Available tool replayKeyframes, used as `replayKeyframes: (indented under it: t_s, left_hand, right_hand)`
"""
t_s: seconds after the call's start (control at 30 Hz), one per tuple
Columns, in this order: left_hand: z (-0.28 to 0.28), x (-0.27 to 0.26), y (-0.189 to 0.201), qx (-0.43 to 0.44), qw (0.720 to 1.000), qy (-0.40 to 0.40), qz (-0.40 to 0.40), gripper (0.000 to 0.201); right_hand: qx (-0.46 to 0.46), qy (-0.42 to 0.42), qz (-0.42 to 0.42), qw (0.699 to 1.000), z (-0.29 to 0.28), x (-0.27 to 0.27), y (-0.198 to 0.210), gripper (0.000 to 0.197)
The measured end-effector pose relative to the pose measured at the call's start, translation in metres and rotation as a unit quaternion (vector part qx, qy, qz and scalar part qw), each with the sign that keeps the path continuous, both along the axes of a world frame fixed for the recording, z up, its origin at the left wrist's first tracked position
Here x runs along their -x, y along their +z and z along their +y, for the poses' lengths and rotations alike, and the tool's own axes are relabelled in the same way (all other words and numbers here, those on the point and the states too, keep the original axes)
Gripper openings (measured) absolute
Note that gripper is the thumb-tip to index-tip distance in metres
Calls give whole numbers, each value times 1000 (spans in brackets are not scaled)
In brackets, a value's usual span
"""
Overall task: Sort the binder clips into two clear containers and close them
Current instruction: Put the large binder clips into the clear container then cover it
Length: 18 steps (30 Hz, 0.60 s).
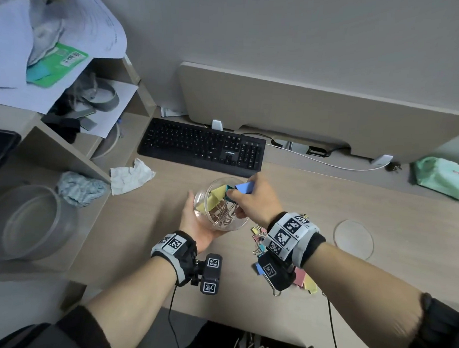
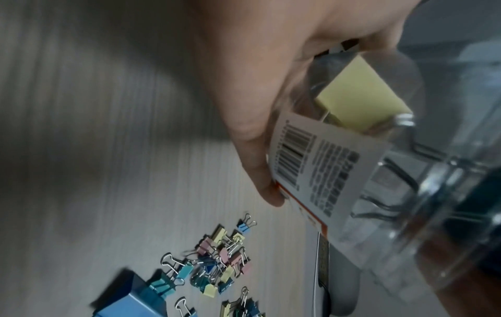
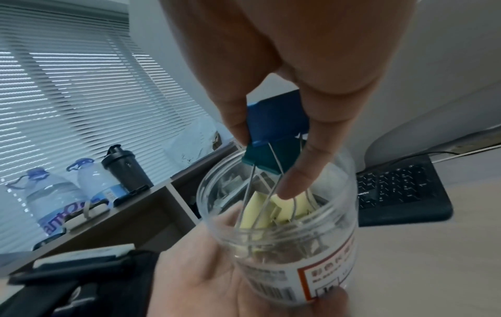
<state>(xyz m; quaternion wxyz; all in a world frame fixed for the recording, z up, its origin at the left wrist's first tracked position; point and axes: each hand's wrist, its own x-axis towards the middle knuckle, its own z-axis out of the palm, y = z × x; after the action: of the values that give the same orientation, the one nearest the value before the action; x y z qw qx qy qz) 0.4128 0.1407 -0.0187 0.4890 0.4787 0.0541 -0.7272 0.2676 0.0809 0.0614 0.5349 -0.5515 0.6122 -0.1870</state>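
Note:
My left hand (image 1: 195,222) grips a clear plastic jar (image 1: 221,203) with a barcode label (image 2: 306,163), lifted and tilted above the desk. Large yellow binder clips (image 3: 273,209) lie inside it. My right hand (image 1: 251,198) pinches two large clips at the jar's mouth, a blue one (image 3: 273,122) and a teal one (image 3: 264,157), their wire handles reaching down into the jar. A pile of small coloured binder clips (image 2: 216,259) lies on the desk under my right wrist, with larger blue (image 2: 130,300), pink and yellow ones (image 1: 304,279) beside it.
A clear round lid (image 1: 353,239) lies on the desk to the right. A black keyboard (image 1: 202,147) sits behind the jar. Crumpled tissue (image 1: 130,177) and a second, bigger clear container (image 1: 33,221) are at the left by the shelves. A green packet (image 1: 443,177) lies far right.

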Motion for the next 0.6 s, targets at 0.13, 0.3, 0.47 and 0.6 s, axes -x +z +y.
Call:
replayKeyframes:
  t_s: [0.13, 0.3, 0.47, 0.6]
  left_hand:
    - [-3, 6, 11, 22, 998, -47, -21, 76]
    - [-7, 11, 16, 16, 999, -31, -33, 70]
    - [-8, 15, 13, 10, 999, -29, -38, 73]
    - [-10, 12, 9, -4, 999, -25, -30, 74]
  right_hand:
    - [51, 29, 76, 995, 2, 0, 2, 47]
    - [96, 75, 188, 975, 4, 3, 5, 42]
    - [112, 112, 245, 956, 2, 4, 5, 40]
    - [124, 129, 234, 956, 2, 7, 5, 43]
